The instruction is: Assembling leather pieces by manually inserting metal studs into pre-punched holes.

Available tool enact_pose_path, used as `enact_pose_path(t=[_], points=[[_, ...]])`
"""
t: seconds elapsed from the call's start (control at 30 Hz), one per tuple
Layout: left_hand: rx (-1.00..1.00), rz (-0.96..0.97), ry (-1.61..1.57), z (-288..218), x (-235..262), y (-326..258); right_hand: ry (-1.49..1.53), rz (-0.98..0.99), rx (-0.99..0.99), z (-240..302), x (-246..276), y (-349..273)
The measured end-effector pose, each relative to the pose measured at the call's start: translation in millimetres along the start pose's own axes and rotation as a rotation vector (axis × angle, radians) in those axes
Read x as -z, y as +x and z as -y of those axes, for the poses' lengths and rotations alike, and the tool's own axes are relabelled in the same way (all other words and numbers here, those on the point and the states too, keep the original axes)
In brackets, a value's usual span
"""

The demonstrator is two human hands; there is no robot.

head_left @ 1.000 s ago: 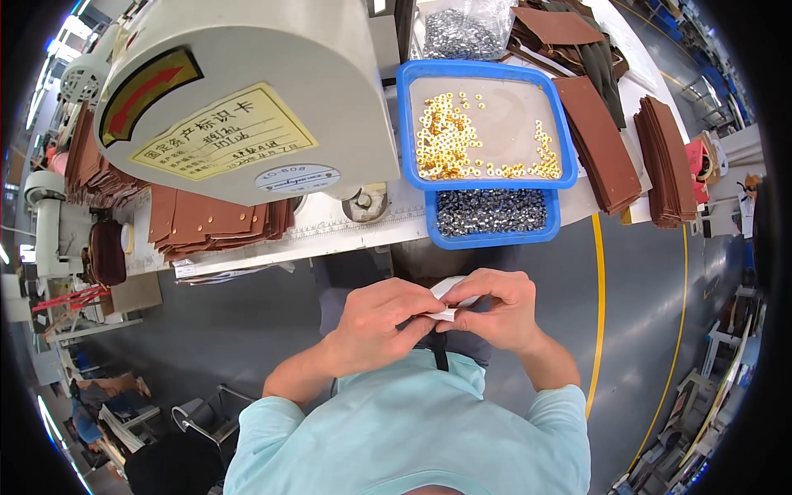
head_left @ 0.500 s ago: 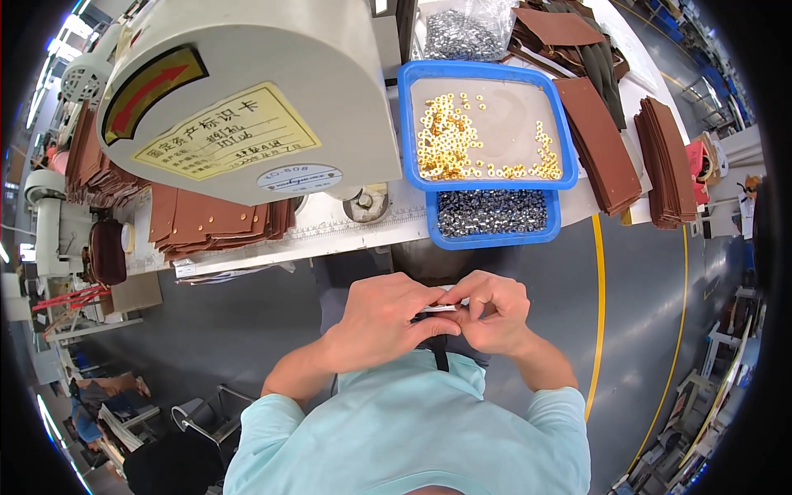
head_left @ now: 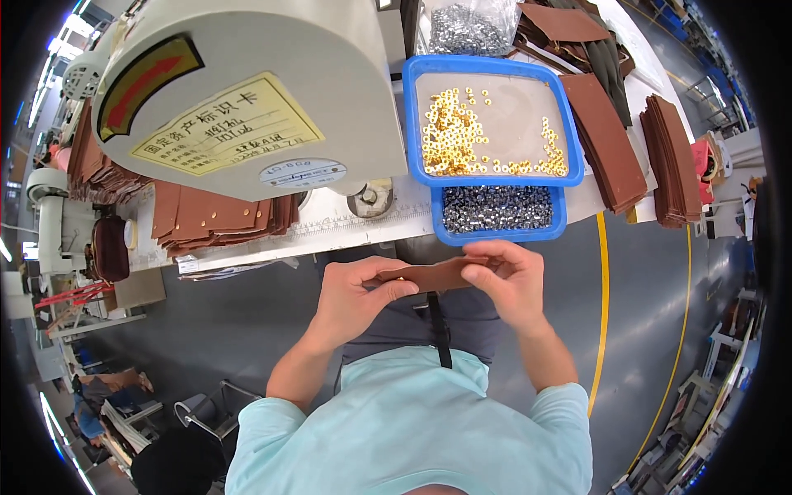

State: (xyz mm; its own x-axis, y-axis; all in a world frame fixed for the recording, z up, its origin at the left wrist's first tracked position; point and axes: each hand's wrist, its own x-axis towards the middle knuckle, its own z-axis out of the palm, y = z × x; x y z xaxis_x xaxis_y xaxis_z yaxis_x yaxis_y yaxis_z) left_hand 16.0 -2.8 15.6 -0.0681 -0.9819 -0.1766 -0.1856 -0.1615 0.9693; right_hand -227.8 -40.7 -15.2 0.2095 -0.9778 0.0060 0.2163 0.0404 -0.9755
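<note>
A brown leather piece (head_left: 437, 275) stretches between my two hands, above my lap and just off the front edge of the table. My left hand (head_left: 351, 297) pinches its left end, where a small gold fitting shows beside the thumb. At the other end my right hand (head_left: 513, 280) grips it between thumb and fingers. Right beyond my right hand is a blue tray of dark metal fittings (head_left: 500, 211). Over its far part rests a larger blue tray (head_left: 580, 157) with gold ring-shaped eyelets (head_left: 450, 136) inside.
A big cream machine (head_left: 247, 91) overhangs the table at left. Beneath it lie brown leather pieces with gold eyelets (head_left: 206, 216). Brown leather stacks (head_left: 606, 144) sit at right, and a clear bag of metal fittings (head_left: 469, 31) stands at the back. Yellow lines (head_left: 603, 305) mark the grey floor.
My hands have moved apart and slightly forward. The leather piece, mostly hidden between my fingers before, now shows its broad brown side. My view has shifted slightly.
</note>
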Motion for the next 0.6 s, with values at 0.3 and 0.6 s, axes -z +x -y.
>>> enact_pose_path(t=[0.3,0.6], points=[[-0.23,-0.06,0.145,1,-1,-4,-0.233,0.258,-0.015,1,7,9],[-0.56,-0.095,0.268,3,0,-8,-0.649,0.176,0.661,6,0,-8]])
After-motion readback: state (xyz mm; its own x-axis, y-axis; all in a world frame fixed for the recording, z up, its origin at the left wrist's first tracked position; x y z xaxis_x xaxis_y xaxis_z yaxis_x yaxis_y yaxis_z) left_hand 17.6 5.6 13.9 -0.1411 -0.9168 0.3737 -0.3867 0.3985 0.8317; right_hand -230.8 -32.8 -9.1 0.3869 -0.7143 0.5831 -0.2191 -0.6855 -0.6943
